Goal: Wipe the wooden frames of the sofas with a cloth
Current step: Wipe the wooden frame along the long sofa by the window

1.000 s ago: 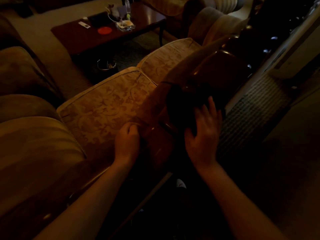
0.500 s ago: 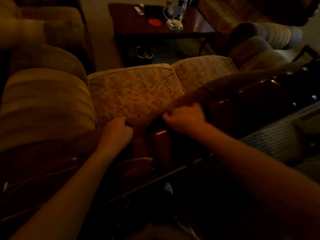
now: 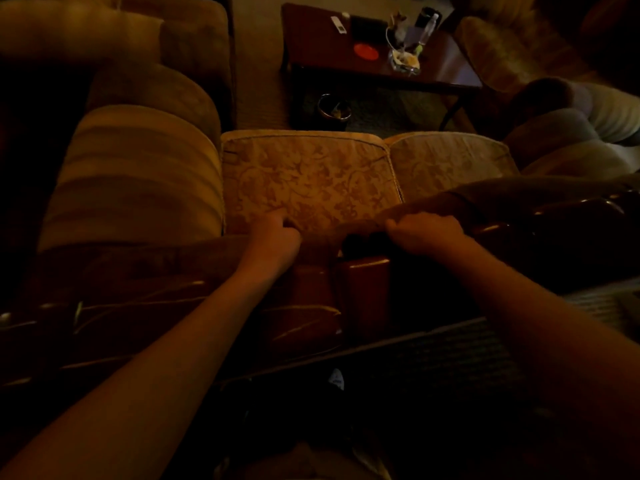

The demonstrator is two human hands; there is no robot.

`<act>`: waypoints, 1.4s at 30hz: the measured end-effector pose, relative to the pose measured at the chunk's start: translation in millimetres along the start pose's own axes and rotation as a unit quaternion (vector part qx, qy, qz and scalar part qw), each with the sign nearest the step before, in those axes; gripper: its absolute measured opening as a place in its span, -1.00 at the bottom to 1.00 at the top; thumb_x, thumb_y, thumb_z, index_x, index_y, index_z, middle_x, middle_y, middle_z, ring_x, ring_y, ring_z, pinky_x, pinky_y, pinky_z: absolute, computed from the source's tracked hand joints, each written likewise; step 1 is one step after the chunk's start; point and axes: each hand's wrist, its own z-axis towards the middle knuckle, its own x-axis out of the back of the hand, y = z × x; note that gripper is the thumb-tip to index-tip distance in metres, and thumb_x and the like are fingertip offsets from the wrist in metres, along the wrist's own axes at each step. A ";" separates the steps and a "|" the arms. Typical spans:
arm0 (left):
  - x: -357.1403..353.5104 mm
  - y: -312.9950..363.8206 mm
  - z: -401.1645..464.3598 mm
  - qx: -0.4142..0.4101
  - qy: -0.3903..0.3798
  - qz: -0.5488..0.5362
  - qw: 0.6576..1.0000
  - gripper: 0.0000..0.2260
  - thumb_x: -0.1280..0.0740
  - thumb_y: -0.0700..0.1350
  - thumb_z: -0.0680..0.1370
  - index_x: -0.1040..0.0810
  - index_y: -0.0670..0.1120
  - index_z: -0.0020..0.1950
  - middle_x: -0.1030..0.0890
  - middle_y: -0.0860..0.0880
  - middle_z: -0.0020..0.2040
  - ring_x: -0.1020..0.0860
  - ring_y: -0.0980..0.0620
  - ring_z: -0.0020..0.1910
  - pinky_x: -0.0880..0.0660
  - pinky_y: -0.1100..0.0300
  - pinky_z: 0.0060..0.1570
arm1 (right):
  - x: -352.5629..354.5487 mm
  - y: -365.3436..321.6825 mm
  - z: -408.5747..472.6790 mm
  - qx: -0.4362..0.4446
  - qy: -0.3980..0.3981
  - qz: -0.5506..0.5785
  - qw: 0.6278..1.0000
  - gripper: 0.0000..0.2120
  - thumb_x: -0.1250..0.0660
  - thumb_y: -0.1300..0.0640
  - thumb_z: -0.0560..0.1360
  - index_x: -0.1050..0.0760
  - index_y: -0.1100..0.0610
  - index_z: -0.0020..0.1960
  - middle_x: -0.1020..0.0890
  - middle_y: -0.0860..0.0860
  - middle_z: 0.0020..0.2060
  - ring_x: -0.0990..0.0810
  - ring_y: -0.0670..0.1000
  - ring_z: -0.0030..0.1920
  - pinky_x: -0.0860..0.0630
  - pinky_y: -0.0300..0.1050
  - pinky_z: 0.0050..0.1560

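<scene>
Head view: right hand [image 3: 424,233] grips dark cloth [image 3: 360,239].

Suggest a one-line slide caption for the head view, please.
Right hand presses a dark cloth on the sofa's wooden frame; left hand braces beside it.

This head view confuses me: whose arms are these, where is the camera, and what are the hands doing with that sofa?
There is no machine here. A person wears a camera on the head, so it looks down along their own arms. They lean over the glossy wooden frame at the back of a sofa. The left hand rests, fingers curled, at the patterned seat cushion. The right hand grips a dark cloth on the frame's top. Beyond stands a coffee table with small items, too dim to name.
</scene>
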 end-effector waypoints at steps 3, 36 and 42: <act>-1.2 0.4 1.4 -0.002 0.015 0.019 1.000 -0.82 -0.18 -0.35 0.45 -0.55 -0.26 -0.06 -0.53 -0.13 -0.19 -0.50 -0.13 -0.14 -0.44 0.04 -0.18 | -22.0 -55.9 -5.6 0.136 -0.013 0.015 0.991 -0.50 0.09 -0.14 0.59 -0.38 0.09 0.33 -0.47 0.17 0.28 -0.45 0.21 0.25 -0.35 0.09 0.10; -4.7 -3.6 2.4 -0.035 -0.048 0.011 0.998 -0.85 -0.18 -0.32 0.49 -0.48 -0.12 -0.19 -0.48 -0.10 -0.19 -0.47 -0.07 -0.20 -0.39 0.08 -0.31 | -83.7 -80.0 -88.1 0.025 0.327 0.107 0.939 -0.67 -0.05 -0.02 0.56 -0.54 0.07 0.08 -0.62 -0.01 0.03 -0.56 0.03 0.15 -0.34 0.04 0.25; -5.9 -1.1 3.7 -0.008 -0.064 0.095 0.993 -0.84 -0.18 -0.28 0.51 -0.51 -0.17 0.01 -0.46 -0.04 -0.16 -0.48 -0.08 -0.13 -0.44 0.01 -0.16 | -32.9 -90.9 -31.8 0.089 0.112 0.111 0.983 -0.77 -0.03 0.12 0.59 -0.41 0.12 -0.12 -0.56 0.09 -0.09 -0.53 0.15 -0.11 -0.32 -0.01 -0.13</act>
